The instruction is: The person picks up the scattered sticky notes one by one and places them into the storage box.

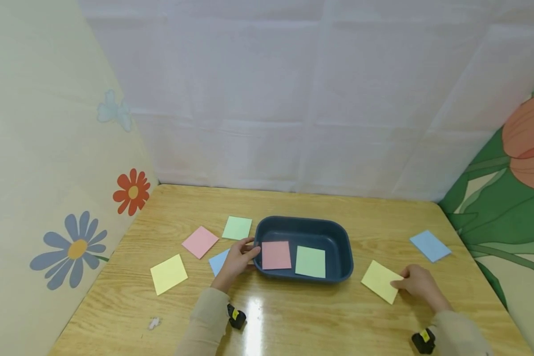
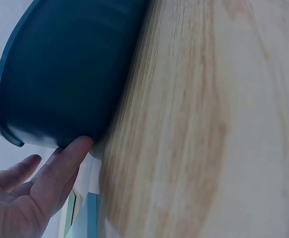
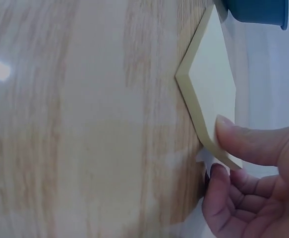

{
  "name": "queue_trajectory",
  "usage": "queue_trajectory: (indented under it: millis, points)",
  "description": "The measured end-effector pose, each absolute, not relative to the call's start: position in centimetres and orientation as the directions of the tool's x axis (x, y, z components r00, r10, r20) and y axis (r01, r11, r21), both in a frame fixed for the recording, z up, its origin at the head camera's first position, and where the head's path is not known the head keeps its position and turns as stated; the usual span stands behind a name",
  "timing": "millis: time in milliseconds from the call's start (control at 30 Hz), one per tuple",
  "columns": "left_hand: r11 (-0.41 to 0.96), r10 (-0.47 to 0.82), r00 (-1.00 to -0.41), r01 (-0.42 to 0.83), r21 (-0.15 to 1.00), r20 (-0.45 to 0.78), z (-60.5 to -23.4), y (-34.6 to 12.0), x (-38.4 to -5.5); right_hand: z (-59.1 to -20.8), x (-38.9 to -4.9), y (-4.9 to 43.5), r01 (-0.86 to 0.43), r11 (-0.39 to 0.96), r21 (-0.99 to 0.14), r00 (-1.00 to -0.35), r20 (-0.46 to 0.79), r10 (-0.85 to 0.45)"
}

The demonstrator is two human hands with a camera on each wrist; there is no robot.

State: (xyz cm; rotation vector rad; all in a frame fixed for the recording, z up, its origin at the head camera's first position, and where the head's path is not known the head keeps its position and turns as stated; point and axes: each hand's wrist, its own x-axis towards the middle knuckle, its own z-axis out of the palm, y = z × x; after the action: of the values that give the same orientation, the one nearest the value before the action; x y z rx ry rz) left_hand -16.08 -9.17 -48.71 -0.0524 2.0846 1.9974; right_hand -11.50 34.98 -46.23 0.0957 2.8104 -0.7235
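A dark blue plastic basin stands mid-table, with a pink sticky-note pad and a green pad inside it. My left hand grips the basin's left end, thumb at the rim and fingertips against the outer wall. To the right of the basin, my right hand pinches one corner of a yellow sticky-note pad. In the right wrist view the thumb presses on top of that pad, fingers are under the corner, and the pinched corner bends up while the far part lies on the table.
Left of the basin lie a green pad, a pink pad, a yellow pad and a blue pad partly behind my left hand. Another blue pad lies far right. A white curtain hangs behind the wooden table.
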Motion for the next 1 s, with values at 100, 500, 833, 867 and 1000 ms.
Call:
queue_trajectory:
  millis: [100, 500, 833, 867, 1000]
  points:
    - [0.065, 0.145, -0.967, -0.200, 0.978, -0.208, -48.67, -9.16, -16.06, -46.40, -11.57, 35.06, 0.135, 0.871, -0.472, -0.971, -0.240, 0.020]
    - [0.072, 0.148, -0.968, -0.195, 0.978, -0.204, -48.67, -9.22, -16.09, -46.73, -11.74, 35.26, 0.206, 0.801, -0.562, -0.960, -0.273, 0.056]
    - [0.067, 0.155, -0.966, -0.199, 0.978, -0.207, -48.65, -9.17, -16.04, -46.46, -11.49, 35.09, 0.215, 0.772, -0.598, -0.962, -0.268, 0.060]
    - [0.066, 0.157, -0.966, -0.197, 0.978, -0.205, -48.66, -9.19, -16.04, -46.39, -11.46, 35.03, 0.216, 0.771, -0.599, -0.962, -0.265, 0.063]
    - [0.060, 0.158, -0.966, -0.196, 0.979, -0.204, -48.71, -9.24, -16.11, -46.10, -11.36, 34.75, 0.213, 0.765, -0.608, -0.965, -0.253, 0.068]
